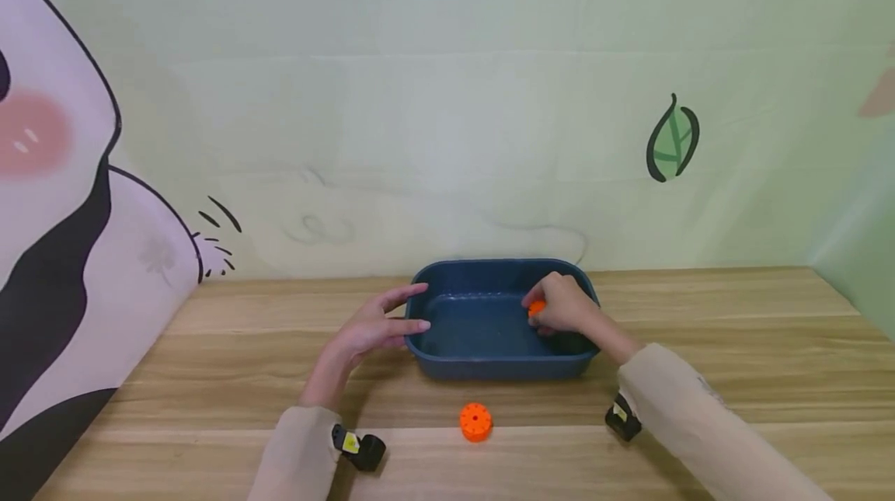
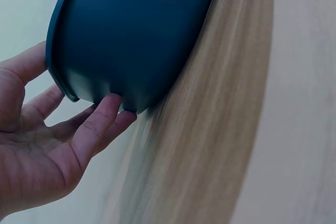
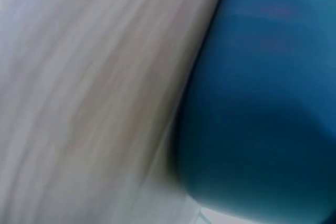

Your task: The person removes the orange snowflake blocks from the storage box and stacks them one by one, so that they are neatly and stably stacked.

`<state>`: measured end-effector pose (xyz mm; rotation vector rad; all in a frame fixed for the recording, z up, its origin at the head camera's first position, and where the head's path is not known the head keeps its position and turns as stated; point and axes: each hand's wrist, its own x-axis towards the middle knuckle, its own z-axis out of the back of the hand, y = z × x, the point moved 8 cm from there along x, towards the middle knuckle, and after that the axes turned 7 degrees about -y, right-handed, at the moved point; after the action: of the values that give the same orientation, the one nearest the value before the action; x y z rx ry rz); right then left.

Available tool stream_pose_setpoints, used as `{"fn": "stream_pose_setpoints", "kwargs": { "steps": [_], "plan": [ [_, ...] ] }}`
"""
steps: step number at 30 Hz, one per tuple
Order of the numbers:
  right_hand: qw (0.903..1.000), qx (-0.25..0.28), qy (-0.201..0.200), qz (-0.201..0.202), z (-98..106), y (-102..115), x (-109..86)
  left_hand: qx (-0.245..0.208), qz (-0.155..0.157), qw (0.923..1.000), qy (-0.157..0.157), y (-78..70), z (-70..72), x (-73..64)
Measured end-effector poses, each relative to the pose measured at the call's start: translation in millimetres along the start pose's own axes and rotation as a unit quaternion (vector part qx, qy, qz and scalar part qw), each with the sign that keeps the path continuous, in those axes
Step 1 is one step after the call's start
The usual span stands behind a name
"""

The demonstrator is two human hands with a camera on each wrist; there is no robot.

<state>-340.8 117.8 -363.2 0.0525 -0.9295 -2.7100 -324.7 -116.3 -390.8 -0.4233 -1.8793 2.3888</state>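
Observation:
A dark blue rectangular basin (image 1: 482, 367) with rounded corners stands on the wooden table. At its left end my left hand (image 1: 370, 326) grips the rim, thumb and a finger reaching over it. In the left wrist view, other fingertips (image 2: 112, 102) of the left hand (image 2: 47, 150) touch the basin's outer wall (image 2: 131, 35). Inside the basin, towards its right end, my right hand (image 1: 562, 303) pinches an orange round piece (image 1: 536, 308), partly covered by the fingers. A second orange round piece (image 1: 476, 422), with small holes in its top, lies in front of the basin.
Behind the wooden table (image 1: 245, 353) hangs a pale green backdrop (image 1: 419, 136) with printed leaves and a panda-like figure. Each sleeve carries a small black wrist camera (image 1: 367, 450). The right wrist view is blurred and shows the basin's outside (image 3: 252, 119) and the tabletop.

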Motion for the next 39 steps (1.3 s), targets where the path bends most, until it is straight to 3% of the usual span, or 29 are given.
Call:
{"fn": "stream_pose_setpoints", "kwargs": {
  "steps": [4, 9, 14, 21, 31, 39],
  "plan": [
    [0.9987, 0.043, 0.021, -0.018, 0.3, 3.9, -1.6, -0.007, -0.001, 1.0, 0.002, -0.4, 0.8, 0.3],
    [0.9972, 0.059, 0.043, -0.02, -1.6, 12.8, -6.5, -0.015, -0.005, 0.9999, 0.001, 0.6, 3.8, 0.9],
    [0.9957, 0.077, 0.05, -0.013, -5.2, 17.3, -13.5, -0.018, -0.007, 0.9998, 0.003, 2.5, 3.9, -0.5],
    [0.9874, 0.147, 0.059, 0.0, -3.0, 26.8, -23.7, -0.016, -0.011, 0.9998, 0.005, 3.7, 5.5, 1.0],
    [0.9827, 0.152, 0.049, 0.094, 2.4, 60.8, -51.3, -0.027, -0.013, 0.9995, 0.009, 5.5, 5.3, 1.8],
    [0.9668, 0.201, 0.082, 0.134, -9.0, 81.7, -80.8, -0.031, -0.012, 0.9994, 0.013, 4.9, 4.2, 2.1]
  ]
}}
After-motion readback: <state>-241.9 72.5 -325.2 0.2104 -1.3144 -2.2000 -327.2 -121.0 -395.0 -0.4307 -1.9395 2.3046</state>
